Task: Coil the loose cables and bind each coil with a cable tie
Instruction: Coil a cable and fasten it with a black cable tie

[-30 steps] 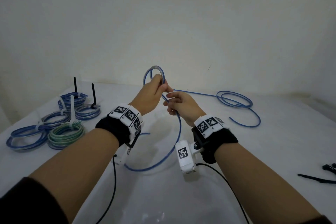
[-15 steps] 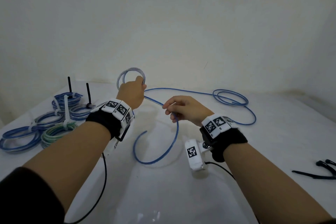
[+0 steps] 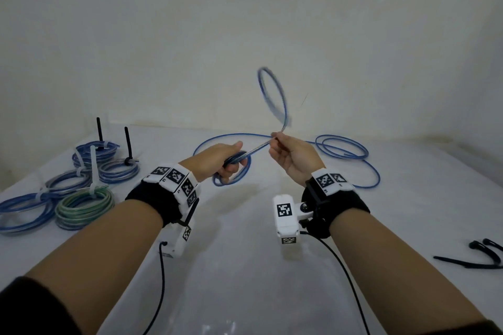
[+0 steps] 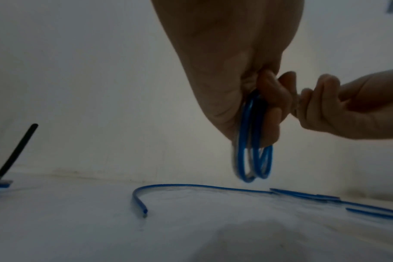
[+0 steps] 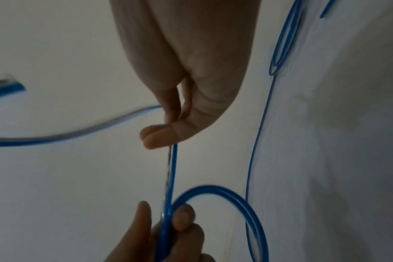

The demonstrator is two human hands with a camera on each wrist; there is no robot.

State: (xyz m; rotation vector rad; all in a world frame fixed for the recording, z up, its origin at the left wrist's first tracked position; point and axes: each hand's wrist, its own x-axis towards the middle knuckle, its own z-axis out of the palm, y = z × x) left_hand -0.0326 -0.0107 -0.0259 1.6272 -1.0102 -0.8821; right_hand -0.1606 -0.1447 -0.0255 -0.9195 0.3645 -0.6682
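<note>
At the far left of the white table (image 3: 245, 266) five finished coils (image 3: 84, 208) are laid close together, each one already bound with a tie; two black tie tails (image 3: 126, 141) are seen standing upright above them. No container is seen in any view, so nothing is kept inside anything; the coils and ties are simply lying on the table top.

The left hand (image 3: 217, 162) is held above the table, and its fingers are curled round a small coil (image 3: 231, 174) of the blue cable (image 3: 343, 148). In the left wrist view two or three turns are seen hanging below the fingers (image 4: 274, 113). From this coil the cable is stretched to the right hand (image 3: 292, 156), where it is pinched between thumb and fingertips (image 5: 155, 138); above the pinch a blurred loop (image 3: 272, 95) is raised in the air. The rest of the cable is lying loose on the table behind and to the right, in a few wide turns.

The cable is judged to be light, thin and springy, with a smooth and probably slippery jacket; the turns are likely to open again if the grip is relaxed. It is best taken where the turns cross, so all of them are held together, and the tie should be put there.

At the far right some black cable ties (image 3: 473, 258) are lying unused
</note>
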